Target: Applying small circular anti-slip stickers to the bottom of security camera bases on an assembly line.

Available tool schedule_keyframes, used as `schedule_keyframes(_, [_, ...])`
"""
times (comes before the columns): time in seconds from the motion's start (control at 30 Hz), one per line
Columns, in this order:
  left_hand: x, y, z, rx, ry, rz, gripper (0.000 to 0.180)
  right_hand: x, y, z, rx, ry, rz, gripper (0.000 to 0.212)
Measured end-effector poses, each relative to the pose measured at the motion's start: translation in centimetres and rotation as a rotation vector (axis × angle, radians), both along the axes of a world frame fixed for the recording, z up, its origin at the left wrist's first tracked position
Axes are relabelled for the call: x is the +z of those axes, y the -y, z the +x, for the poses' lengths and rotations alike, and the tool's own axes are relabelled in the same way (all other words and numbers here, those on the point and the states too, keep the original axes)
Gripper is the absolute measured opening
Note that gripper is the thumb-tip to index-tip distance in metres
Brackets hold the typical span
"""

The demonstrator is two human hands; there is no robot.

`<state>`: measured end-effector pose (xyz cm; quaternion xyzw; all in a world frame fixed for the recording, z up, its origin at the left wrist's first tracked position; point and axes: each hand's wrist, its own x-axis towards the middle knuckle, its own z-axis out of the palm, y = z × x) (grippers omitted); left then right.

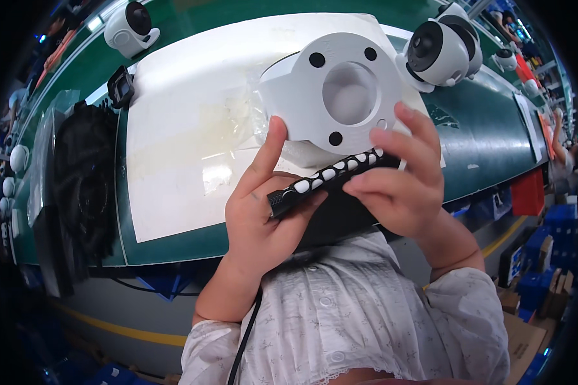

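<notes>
The left hand (263, 212) is clamping the 8 o'clock end of a black strip with white ovals (329, 174), which is slanting up toward 2 o'clock. The right hand (408, 173) is curling around its other end, thumb and forefinger showing apart; whether it is pinching anything, I cannot tell. Just beyond the grip, at 12 o'clock, a white device (302, 96) is presenting its round base, black dots sitting at 1, 7 and 10 o'clock.

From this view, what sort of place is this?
Likely a factory assembly area: a long green-topped workbench, white round-headed devices with black faces, and stacked blue boxes near a yellow floor line.
</notes>
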<state>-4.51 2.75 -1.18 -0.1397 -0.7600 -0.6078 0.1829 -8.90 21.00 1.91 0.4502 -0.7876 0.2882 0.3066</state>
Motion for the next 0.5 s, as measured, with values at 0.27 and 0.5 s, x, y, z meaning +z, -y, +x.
schedule_keyframes(0.27, [-0.5, 0.1, -0.1, 0.025, -0.042, -0.002, 0.012, -0.6, -0.7, -2.4, 0.012, 0.524, -0.469, 0.008])
schedule_keyframes(0.5, [-0.3, -0.2, 0.0, 0.006, -0.020, 0.045, 0.017, -0.3, -1.9, -1.2, -0.241, 0.060, -0.041, 0.017])
